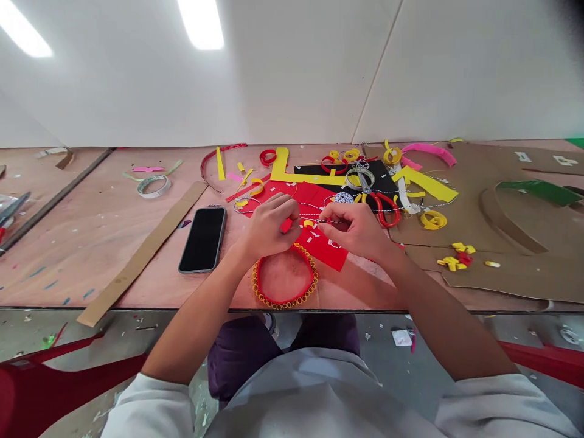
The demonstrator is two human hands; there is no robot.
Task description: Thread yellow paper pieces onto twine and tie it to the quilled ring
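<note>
My left hand [275,225] is closed, fingers curled, just above a ring [285,304] of small yellow paper rolls with a red inner band. What its fingertips pinch is too small to make out. To its right, my right hand [354,229] pinches a black-and-white twisted string [310,214] between thumb and forefinger. The string loops over red paper [335,255] beneath both hands. A small yellow roll [308,224] lies between the hands. Behind my right hand are red-handled scissors [387,210] and a tape roll [359,178].
A phone [203,239] and a long cardboard strip [143,255] lie to the left, with another tape roll [154,187] beyond. Yellow paper [280,164] lies behind. Brown cardboard [474,225] covers the right side. A white panel [292,73] stands along the back.
</note>
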